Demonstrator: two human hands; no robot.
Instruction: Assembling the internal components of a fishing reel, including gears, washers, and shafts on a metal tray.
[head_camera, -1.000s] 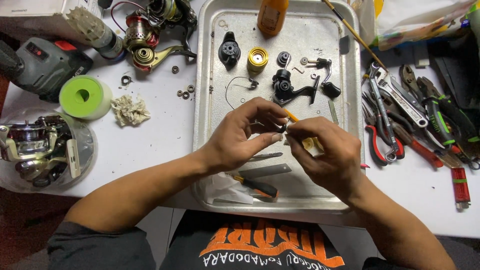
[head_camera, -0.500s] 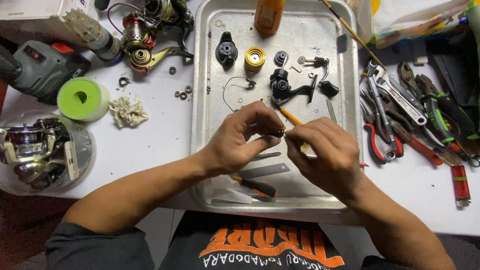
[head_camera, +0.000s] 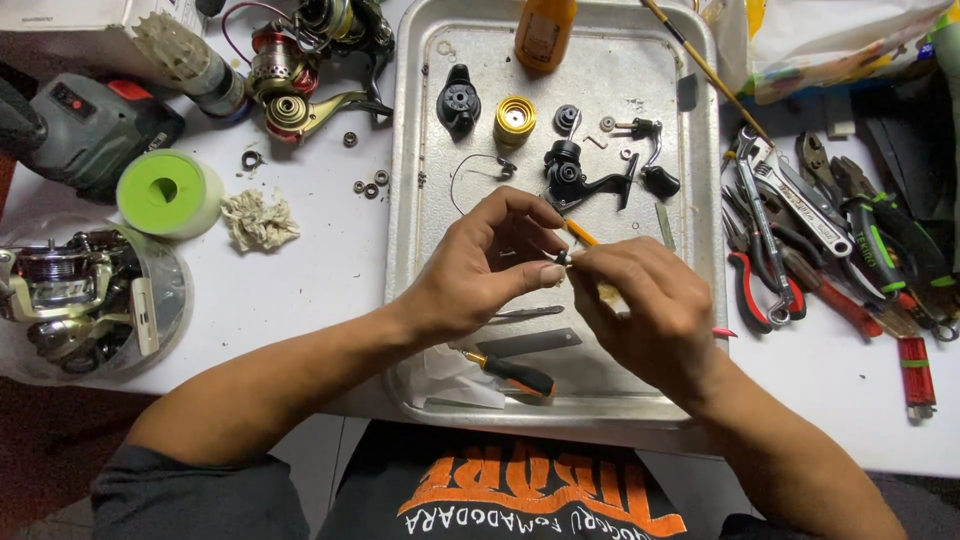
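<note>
left of the metal tray (head_camera: 420, 130), at the table's far edge, a clear round tub (head_camera: 90, 300) holds a fishing reel. above it lies a green spool of tape (head_camera: 168, 192), and further up a grey and red power tool (head_camera: 85, 125). closer to the tray's left wall there is a crumpled rag (head_camera: 258, 220), a few small rings and washers (head_camera: 368, 184), and a red and gold reel (head_camera: 300, 80) up by the tray's top left corner.

over the middle of the tray my left hand (head_camera: 480, 270) has thumb and fingertips pinched narrow on a tiny dark part (head_camera: 562, 258); it is too small to say what it is. my right hand (head_camera: 645, 310) meets it there from the right, fingers closed around an orange-handled tool (head_camera: 580, 232) whose tip touches the part. both hands hover just above the tray floor.

on the tray, above my hands, lie a black cap (head_camera: 458, 100), a gold spool (head_camera: 515, 120), a thin wire bail (head_camera: 475, 175) and a black reel body (head_camera: 575, 180) with its handle. an orange bottle (head_camera: 545, 30) stands at the tray's top edge. below my hands lie a small orange and black screwdriver (head_camera: 510, 372) and tweezers (head_camera: 525, 313).

right of the tray is a pile of pliers and wrenches (head_camera: 820, 250).
</note>
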